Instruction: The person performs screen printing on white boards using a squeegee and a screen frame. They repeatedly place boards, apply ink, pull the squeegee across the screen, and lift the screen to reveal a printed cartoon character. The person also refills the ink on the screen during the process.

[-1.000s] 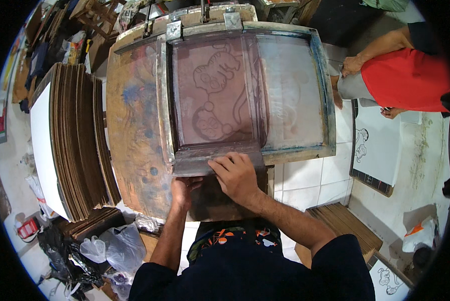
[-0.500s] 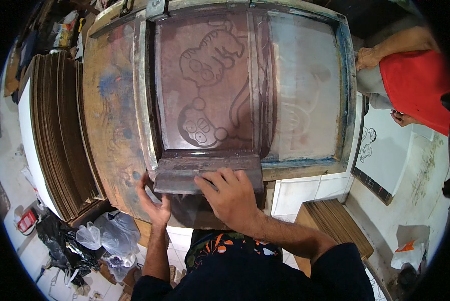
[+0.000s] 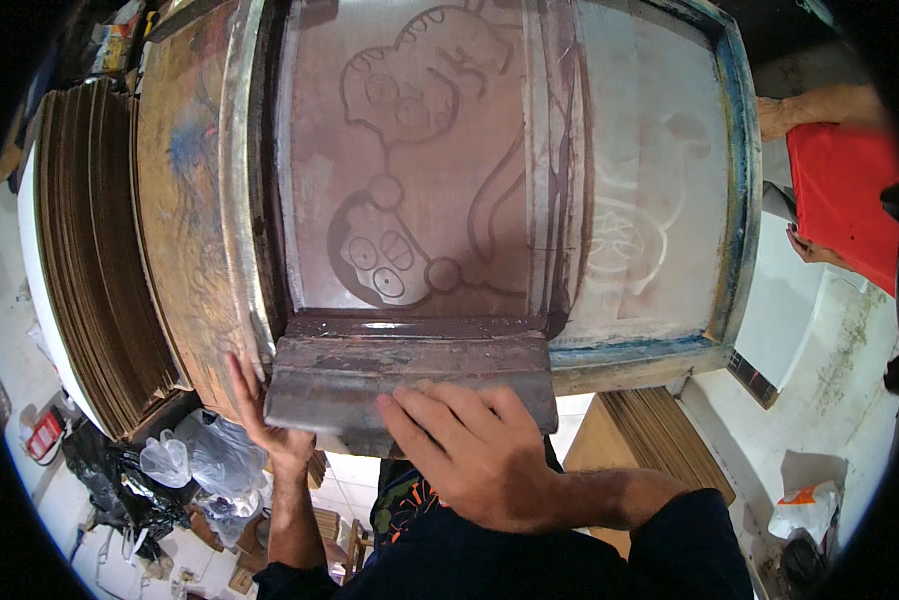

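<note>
A screen-printing frame (image 3: 237, 190) stretches across in front of me, its mesh (image 3: 419, 215) coated with brownish ink and showing cartoon animal outlines. At its near end a wide, ink-stained squeegee (image 3: 409, 360) leans along the inner edge. My right hand (image 3: 479, 450) lies over the squeegee, fingers across its upper face and thumb hidden. At the near left corner, my left hand (image 3: 274, 425) holds the frame from the side and below. Its fingers are stretched upward, partly hidden by the corner. Dark wet ink (image 3: 419, 326) lines the squeegee's far edge.
Left of the stained wooden table (image 3: 184, 220) stands a tall stack of brown boards (image 3: 89, 250). Plastic bags (image 3: 214, 455) lie below it. Another person's hand (image 3: 774, 118) is by the frame's right side. More cardboard (image 3: 659, 440) is stacked at lower right.
The frame's near end has risen and come closer, with the squeegee and both my hands. My left fingers have straightened along the corner. The printed sheet at right is now mostly hidden.
</note>
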`<state>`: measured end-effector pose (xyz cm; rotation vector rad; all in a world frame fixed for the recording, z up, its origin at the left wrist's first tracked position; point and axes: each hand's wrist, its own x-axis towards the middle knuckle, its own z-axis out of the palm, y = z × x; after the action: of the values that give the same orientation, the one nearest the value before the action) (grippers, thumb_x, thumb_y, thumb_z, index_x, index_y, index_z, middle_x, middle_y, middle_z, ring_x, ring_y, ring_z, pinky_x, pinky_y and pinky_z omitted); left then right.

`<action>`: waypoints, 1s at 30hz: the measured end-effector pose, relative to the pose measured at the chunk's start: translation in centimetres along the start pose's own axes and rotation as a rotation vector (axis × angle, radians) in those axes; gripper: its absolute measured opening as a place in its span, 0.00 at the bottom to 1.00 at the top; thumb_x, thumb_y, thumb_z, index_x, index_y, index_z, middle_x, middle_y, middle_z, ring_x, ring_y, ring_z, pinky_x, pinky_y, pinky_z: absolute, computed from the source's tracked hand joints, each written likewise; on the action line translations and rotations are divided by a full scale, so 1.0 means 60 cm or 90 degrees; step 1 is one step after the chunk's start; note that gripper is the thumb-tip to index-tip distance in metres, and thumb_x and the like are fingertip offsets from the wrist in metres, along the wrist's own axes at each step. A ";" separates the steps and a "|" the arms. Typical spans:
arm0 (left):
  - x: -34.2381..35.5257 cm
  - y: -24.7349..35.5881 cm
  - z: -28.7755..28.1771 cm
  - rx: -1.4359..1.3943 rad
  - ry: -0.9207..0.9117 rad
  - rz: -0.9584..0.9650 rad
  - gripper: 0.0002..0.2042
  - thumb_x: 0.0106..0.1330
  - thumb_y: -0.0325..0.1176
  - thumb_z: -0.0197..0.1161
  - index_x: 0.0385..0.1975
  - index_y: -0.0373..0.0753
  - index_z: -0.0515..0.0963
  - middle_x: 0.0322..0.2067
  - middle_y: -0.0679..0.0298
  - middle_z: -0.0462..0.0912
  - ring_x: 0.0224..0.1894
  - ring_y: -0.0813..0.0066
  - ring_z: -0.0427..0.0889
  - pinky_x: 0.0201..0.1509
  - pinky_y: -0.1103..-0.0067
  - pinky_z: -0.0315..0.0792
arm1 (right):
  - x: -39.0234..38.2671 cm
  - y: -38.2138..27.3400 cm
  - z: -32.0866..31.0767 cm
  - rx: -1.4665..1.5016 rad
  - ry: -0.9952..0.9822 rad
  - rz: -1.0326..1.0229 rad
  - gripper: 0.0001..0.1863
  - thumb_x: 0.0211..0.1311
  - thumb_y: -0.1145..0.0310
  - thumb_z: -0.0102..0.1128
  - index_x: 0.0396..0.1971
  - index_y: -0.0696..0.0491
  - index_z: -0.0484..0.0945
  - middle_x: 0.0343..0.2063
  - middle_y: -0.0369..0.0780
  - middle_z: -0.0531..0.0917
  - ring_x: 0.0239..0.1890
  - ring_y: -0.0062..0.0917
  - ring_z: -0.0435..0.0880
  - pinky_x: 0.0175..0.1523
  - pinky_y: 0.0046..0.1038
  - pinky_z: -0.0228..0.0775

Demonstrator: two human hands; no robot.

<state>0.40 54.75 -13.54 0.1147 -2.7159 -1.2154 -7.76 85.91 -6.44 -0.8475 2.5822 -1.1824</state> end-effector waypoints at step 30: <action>0.030 0.000 0.055 -0.032 -0.014 -0.075 0.45 0.65 0.34 0.72 0.78 0.27 0.53 0.77 0.40 0.59 0.80 0.50 0.59 0.84 0.56 0.45 | 0.004 -0.013 0.046 -0.082 0.048 0.070 0.21 0.60 0.66 0.59 0.54 0.53 0.81 0.48 0.39 0.81 0.53 0.32 0.79 0.58 0.38 0.67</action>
<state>-1.97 56.93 -15.52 0.2589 -2.7294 -1.3225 -6.59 83.59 -7.67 -0.6864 2.7517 -1.0471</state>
